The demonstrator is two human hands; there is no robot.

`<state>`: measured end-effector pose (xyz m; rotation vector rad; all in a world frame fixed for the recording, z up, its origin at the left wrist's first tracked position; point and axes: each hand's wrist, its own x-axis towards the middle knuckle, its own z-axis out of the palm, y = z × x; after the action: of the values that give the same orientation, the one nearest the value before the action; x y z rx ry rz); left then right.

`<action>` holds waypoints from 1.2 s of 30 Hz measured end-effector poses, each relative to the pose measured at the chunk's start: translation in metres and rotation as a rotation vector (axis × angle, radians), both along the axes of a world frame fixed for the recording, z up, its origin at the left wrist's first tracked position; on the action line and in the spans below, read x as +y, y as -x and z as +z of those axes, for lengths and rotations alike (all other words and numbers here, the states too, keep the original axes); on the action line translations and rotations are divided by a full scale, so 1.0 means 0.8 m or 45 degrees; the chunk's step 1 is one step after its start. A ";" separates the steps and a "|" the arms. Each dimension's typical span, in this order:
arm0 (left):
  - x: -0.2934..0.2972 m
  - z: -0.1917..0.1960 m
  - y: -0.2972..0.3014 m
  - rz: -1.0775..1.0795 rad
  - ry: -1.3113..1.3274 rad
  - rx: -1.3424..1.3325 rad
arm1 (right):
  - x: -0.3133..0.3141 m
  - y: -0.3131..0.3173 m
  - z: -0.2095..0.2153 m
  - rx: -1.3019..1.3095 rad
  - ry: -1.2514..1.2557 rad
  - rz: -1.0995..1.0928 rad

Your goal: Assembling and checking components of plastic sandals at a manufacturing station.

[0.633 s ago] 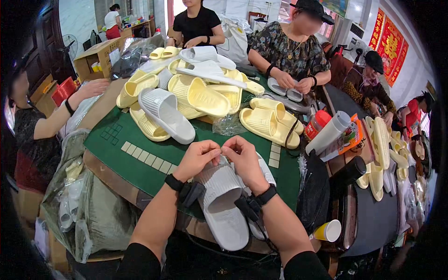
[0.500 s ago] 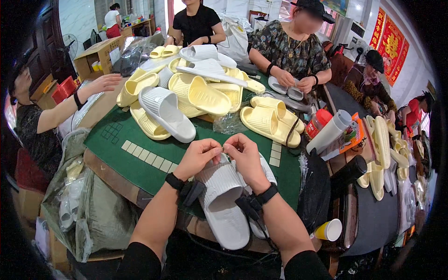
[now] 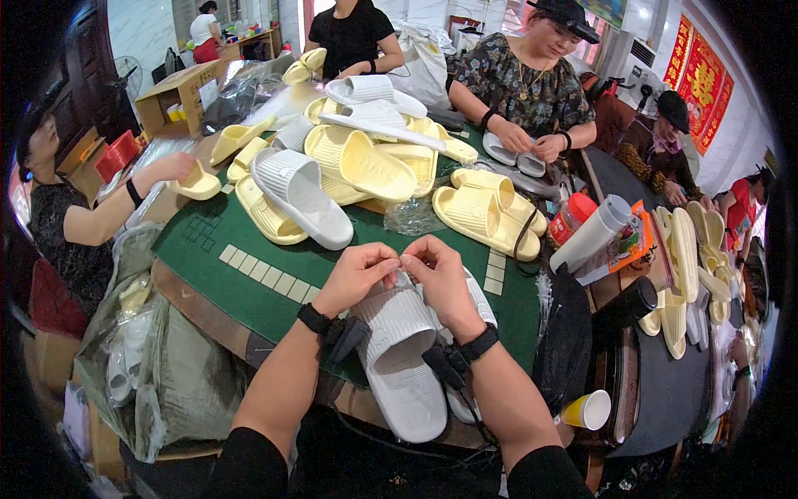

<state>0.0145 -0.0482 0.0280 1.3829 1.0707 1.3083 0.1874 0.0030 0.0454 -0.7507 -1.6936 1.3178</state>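
Note:
A pair of pale grey slide slippers lies at the near edge of the green table; the nearer grey slipper (image 3: 401, 378) points its ribbed strap away from me. The second grey slipper (image 3: 480, 301) is mostly hidden behind my right wrist. Above the far ends of the pair, my left hand (image 3: 366, 274) and my right hand (image 3: 435, 274) meet, thumbs and forefingers pinched together. Whatever sits between those fingertips is too small to make out. Just beyond my hands, a larger grey slipper (image 3: 312, 208) leans on a heap of yellow slippers (image 3: 357, 166).
A yellow pair (image 3: 478, 212) rests right of the heap, near a red-lidded jar (image 3: 569, 218) and a white cylinder (image 3: 592, 233). A paper cup (image 3: 586, 410) stands lower right. At left, a co-worker's hand (image 3: 170, 169) grips a yellow slipper (image 3: 198, 183). Another co-worker handles grey slippers opposite.
The co-worker at left has taken hold of a yellow slipper and drawn it toward the table's left edge. Yellow slippers at the back have been lifted. My hands stay pinched in nearly the same place.

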 end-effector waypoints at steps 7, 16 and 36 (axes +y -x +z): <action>0.002 0.000 -0.001 -0.003 0.016 -0.030 | 0.002 -0.001 0.002 -0.015 -0.003 -0.015; 0.003 -0.004 -0.003 0.002 -0.080 0.003 | -0.004 -0.002 0.011 -0.115 0.018 -0.004; 0.009 -0.013 -0.006 -0.002 -0.234 -0.111 | 0.029 -0.007 -0.029 0.088 0.078 -0.138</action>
<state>0.0189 -0.0414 0.0178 1.4462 0.9091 1.4818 0.1928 0.0260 0.0220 -0.8119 -1.5426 1.3106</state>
